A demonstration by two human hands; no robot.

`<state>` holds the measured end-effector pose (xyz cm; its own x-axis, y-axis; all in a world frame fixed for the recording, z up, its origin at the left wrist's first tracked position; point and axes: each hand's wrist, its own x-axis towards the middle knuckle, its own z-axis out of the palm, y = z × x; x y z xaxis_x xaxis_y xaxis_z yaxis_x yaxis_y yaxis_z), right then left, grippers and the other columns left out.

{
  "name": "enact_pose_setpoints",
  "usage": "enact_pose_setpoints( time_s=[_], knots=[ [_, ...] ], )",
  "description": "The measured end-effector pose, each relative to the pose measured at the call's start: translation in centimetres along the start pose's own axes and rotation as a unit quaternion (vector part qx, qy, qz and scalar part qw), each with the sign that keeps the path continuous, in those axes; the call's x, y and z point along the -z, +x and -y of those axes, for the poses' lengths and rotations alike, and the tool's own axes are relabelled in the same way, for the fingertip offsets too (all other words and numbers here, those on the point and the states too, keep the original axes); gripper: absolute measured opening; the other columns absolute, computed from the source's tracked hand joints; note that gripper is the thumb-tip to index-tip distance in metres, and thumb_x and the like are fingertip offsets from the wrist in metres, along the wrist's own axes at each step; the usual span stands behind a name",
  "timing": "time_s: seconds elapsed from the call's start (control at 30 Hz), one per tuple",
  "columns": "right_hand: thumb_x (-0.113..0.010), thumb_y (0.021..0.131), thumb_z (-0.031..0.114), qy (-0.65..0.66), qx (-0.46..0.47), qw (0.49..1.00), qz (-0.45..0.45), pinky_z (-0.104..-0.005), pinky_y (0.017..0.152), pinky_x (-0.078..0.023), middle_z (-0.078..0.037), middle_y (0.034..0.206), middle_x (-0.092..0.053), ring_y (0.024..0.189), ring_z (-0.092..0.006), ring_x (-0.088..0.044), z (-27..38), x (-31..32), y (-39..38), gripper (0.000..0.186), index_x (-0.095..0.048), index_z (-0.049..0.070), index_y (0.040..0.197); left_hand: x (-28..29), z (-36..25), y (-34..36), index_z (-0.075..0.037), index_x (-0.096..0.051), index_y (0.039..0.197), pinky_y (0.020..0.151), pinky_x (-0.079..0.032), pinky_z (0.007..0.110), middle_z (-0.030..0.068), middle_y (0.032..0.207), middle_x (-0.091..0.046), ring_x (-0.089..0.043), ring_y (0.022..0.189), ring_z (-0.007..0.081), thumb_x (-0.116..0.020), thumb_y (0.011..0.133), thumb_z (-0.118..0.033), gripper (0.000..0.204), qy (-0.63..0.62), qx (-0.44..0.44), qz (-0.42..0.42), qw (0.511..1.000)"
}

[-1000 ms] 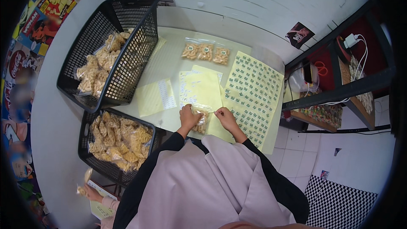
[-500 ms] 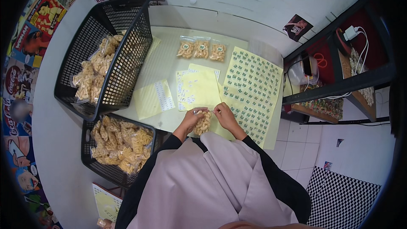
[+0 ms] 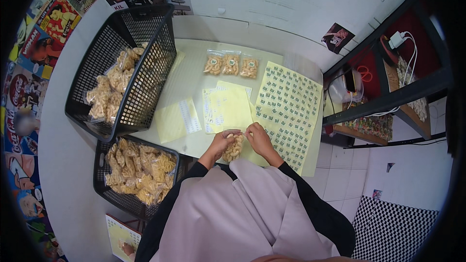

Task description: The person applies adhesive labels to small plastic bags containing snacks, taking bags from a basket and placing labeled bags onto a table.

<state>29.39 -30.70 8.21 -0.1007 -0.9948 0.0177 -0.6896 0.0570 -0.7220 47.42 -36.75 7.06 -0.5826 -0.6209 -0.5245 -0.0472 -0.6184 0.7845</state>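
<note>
A clear plastic bag of curly, pale-yellow snacks (image 3: 233, 149) is held close to my body at the table's near edge. Its left side and top are gripped by my left hand (image 3: 219, 144), fingers wrapped round. At the bag's top right edge, the fingers of my right hand (image 3: 259, 140) are pinched together; whether they hold plastic film or a small sticker is too small to make out. To the right lies a yellow sheet of small green-printed stickers (image 3: 290, 109). Beyond my hands, yellow backing sheets (image 3: 233, 109) overlap, with white label spots at their edges.
Three filled, stickered snack bags (image 3: 231, 65) stand in a row at the back. Another yellow sheet (image 3: 170, 126) lies left. A tall black basket (image 3: 145, 90) and a lower black crate (image 3: 103, 179) hold more bags. A dark metal shelf (image 3: 388, 99) with cables borders the right.
My view has tipped slightly, so the table sits lower in the picture. Both hands stay at the bag, fingers shifting a little along its top.
</note>
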Motion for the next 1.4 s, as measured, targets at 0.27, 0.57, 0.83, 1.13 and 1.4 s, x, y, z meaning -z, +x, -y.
enact_pose_setpoints(
  time_s=[0.27, 0.57, 0.83, 1.13, 1.4],
  knots=[
    [-0.061, 0.082, 0.010, -0.012, 0.042, 0.999, -0.026, -0.0383, 0.075, -0.045, -0.013, 0.088, -0.053, 0.086, -0.0322, -0.055, 0.2, 0.0, -0.3, 0.010, -0.055, 0.002, 0.085, -0.5, -0.3, -0.9, 0.002, -0.059, 0.116, 0.089, -0.049, 0.027, 0.0099, 0.114, -0.062, -0.061, 0.100, 0.0166, -0.049, 0.082, 0.001, 0.036, 0.008, -0.011, -0.001, 1.000],
    [-0.060, 0.083, 0.012, -0.006, 0.018, 1.000, -0.016, -0.0384, 0.076, -0.045, -0.012, 0.089, -0.056, 0.089, -0.0315, -0.056, 1.3, 0.4, -0.9, 0.011, -0.056, 0.002, 0.085, -0.7, 0.0, -2.0, 0.003, -0.058, 0.116, 0.090, -0.049, 0.028, 0.0104, 0.113, -0.063, -0.061, 0.102, 0.0177, -0.051, 0.081, 0.000, 0.036, 0.002, -0.031, -0.003, 1.000],
    [-0.062, 0.081, 0.016, -0.024, 0.018, 0.999, -0.020, -0.0401, 0.079, -0.046, -0.013, 0.087, -0.058, 0.089, -0.0316, -0.056, 2.5, 1.2, -1.7, 0.013, -0.060, 0.003, 0.081, -1.3, -0.6, -3.2, 0.003, -0.058, 0.115, 0.088, -0.050, 0.028, 0.0098, 0.112, -0.063, -0.061, 0.099, 0.0166, -0.050, 0.080, 0.000, 0.036, 0.032, -0.044, 0.002, 0.999],
    [-0.069, 0.080, 0.026, 0.139, -0.120, 0.983, -0.016, -0.0328, 0.071, -0.049, -0.010, 0.086, -0.063, 0.077, -0.0218, -0.063, 2.8, 0.9, -3.4, 0.025, -0.060, 0.002, 0.081, -2.2, -0.8, -5.9, 0.001, -0.058, 0.114, 0.084, -0.051, 0.028, 0.0090, 0.108, -0.064, -0.061, 0.098, 0.0166, -0.048, 0.080, 0.000, 0.035, -0.017, -0.048, 0.008, 0.999],
    [-0.067, 0.084, 0.025, 0.238, -0.108, 0.965, 0.022, -0.0327, 0.068, -0.048, -0.011, 0.082, -0.065, 0.073, -0.0213, -0.062, 2.6, 0.6, -5.1, 0.025, -0.064, 0.001, 0.088, -3.6, 0.1, -7.4, 0.001, -0.058, 0.113, 0.081, -0.053, 0.030, 0.0110, 0.108, -0.063, -0.062, 0.096, 0.0171, -0.065, 0.082, -0.007, 0.033, 0.009, -0.073, -0.059, 0.996]
  ],
)
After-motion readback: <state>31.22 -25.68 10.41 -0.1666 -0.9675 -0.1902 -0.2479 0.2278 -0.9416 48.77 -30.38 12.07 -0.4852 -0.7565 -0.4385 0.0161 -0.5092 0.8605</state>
